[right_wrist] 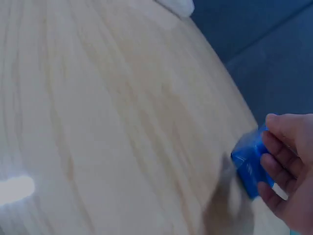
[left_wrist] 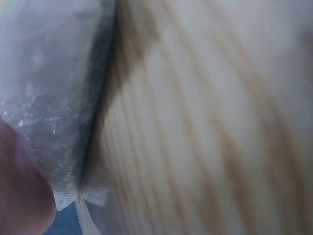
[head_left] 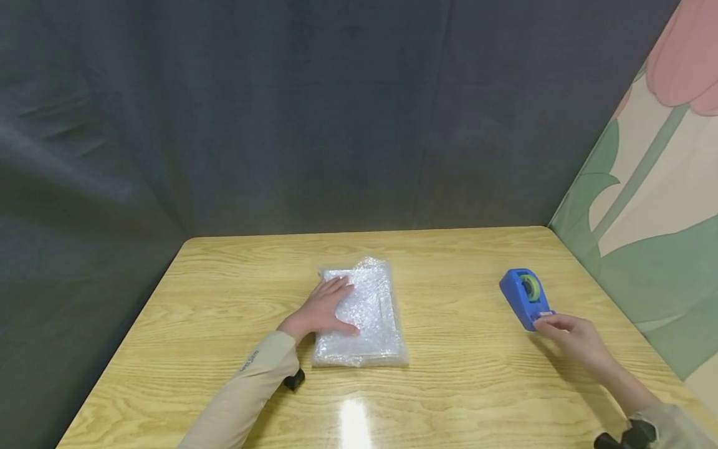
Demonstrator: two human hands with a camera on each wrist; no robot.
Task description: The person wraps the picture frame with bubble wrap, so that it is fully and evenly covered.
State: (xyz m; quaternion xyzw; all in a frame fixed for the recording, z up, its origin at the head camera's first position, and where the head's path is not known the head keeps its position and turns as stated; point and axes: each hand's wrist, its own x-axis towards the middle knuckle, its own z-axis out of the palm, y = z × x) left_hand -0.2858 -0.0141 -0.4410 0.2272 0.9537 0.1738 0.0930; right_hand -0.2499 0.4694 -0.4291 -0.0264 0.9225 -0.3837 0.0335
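A flat package in clear bubble wrap lies on the table. My left hand rests on its left half, fingers spread and thumb stretched across the wrap. In the left wrist view the package's edge shows beside part of the hand. Off to the right stands a blue tape dispenser holding a green-cored tape roll. At its front end, my right hand pinches the tape end between thumb and forefinger; the strip itself is barely visible. The remaining fingers curl near the dispenser in the right wrist view.
The wood-grain table ends at a dark curtain behind and on the left. A flower-patterned cloth borders the right side. Small black wrist devices sit at both cuffs.
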